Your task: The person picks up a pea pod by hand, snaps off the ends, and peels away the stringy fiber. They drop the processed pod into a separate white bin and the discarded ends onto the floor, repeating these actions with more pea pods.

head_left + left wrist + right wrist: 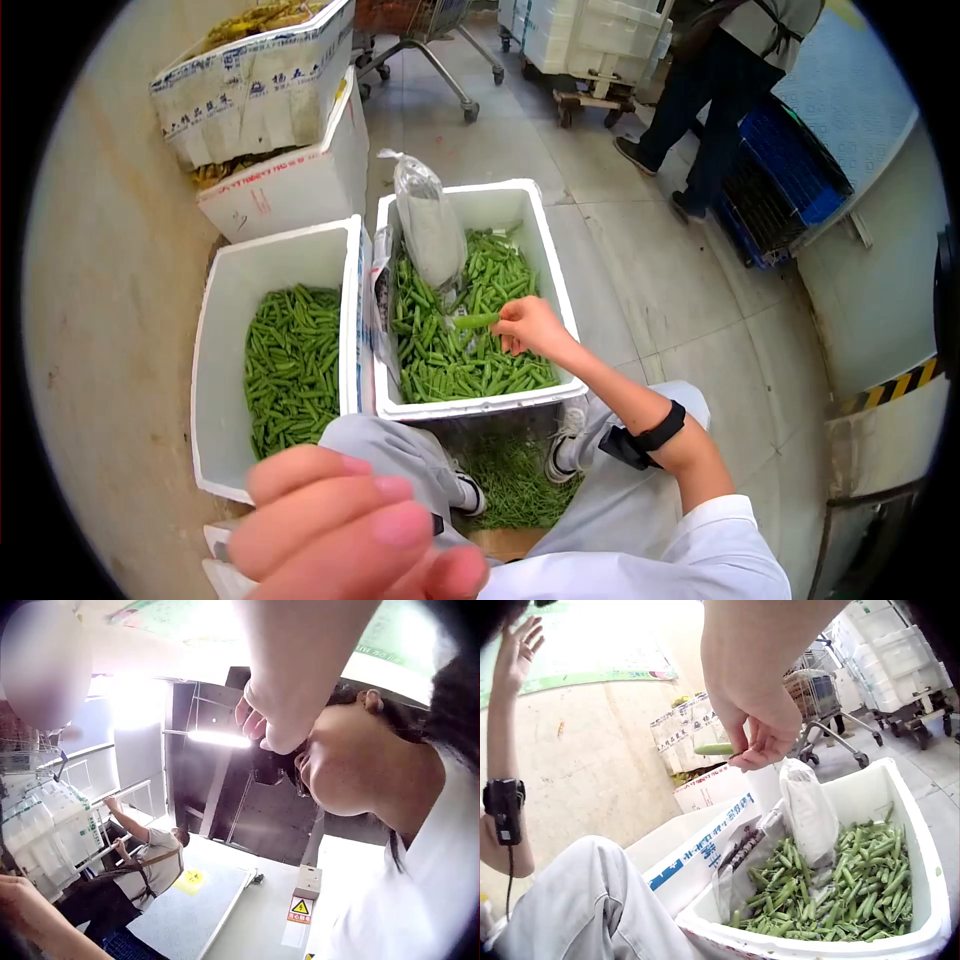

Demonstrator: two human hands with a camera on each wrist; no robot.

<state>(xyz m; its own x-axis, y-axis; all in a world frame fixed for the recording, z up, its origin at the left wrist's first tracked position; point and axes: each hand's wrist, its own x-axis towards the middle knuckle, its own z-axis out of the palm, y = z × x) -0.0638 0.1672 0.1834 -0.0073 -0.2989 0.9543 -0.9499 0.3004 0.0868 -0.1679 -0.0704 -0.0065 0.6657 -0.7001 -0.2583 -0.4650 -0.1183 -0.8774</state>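
Observation:
My right hand pinches a green pea pod over a white foam box of pea pods. In the right wrist view the pod sticks out sideways from the thumb and fingertips. A clear plastic bag with pale contents stands among the pods in that box. My left hand is raised close to the head camera, fingers loosely bent and holding nothing. The right wrist view shows this left hand up high, its fingers apart.
Left of the box stands a second foam box holding more pea pods. Stacked foam boxes rise behind it. Green scraps lie between my feet. Ahead are a shopping cart, a loaded trolley and a standing person.

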